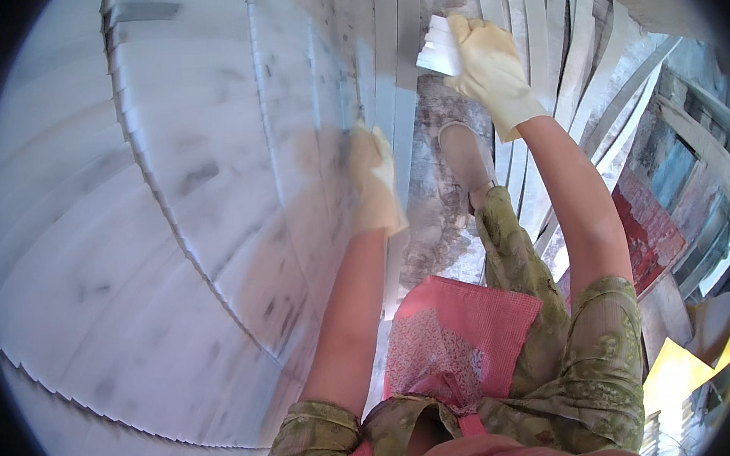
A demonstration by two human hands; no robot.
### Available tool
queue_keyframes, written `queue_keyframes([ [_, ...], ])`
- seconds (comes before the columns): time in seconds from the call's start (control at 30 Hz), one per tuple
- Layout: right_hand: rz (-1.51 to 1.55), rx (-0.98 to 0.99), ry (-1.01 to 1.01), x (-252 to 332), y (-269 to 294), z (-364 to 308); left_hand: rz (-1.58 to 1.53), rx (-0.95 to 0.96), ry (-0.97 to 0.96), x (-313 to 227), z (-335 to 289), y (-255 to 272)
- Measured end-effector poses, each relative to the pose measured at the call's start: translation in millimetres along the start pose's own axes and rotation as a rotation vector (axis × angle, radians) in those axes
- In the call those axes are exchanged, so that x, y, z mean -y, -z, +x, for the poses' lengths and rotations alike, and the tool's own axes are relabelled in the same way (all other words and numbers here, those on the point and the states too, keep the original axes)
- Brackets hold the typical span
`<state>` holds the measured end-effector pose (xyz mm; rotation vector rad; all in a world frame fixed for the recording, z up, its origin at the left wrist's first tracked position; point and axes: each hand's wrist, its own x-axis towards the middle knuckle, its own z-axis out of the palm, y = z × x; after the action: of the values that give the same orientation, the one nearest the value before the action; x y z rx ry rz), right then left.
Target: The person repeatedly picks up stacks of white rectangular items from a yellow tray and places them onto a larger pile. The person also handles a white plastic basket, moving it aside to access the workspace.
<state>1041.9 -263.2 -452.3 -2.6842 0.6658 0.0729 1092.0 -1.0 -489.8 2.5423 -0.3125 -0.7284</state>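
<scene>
My right hand point(489, 63), in a cream glove, is raised at the top centre. Its fingers are closed on a small bundle of flat white strips point(439, 49), with stepped ends pointing left. My left hand point(372, 181), in the same kind of glove, is lower and further left, beside a large pale stack point(211, 179). Toothed seams cross that stack, and it fills the left of the view. Blur and the glove's angle hide the left fingers; whether they touch the stack I cannot tell.
Long grey-white strips point(576, 64) lie fanned out on the right. Beyond them are a worn red board point(649, 227), mixed scrap and a bright yellow sheet point(675, 376). My shoe point(465, 151) stands on the stained floor point(434, 199), and a pink apron point(463, 331) covers my lap.
</scene>
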Motion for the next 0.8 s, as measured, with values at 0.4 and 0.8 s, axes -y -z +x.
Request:
queue_keyframes([
  [0.4, -0.017, -0.22, 0.238, -15, 56, 100, 1.348, 0.11, -0.277, -46, 123, -37],
  [0.8, -0.171, -0.286, 0.2, 1, 15, 196, 0.405, -0.046, 0.216, -115, 93, 10],
])
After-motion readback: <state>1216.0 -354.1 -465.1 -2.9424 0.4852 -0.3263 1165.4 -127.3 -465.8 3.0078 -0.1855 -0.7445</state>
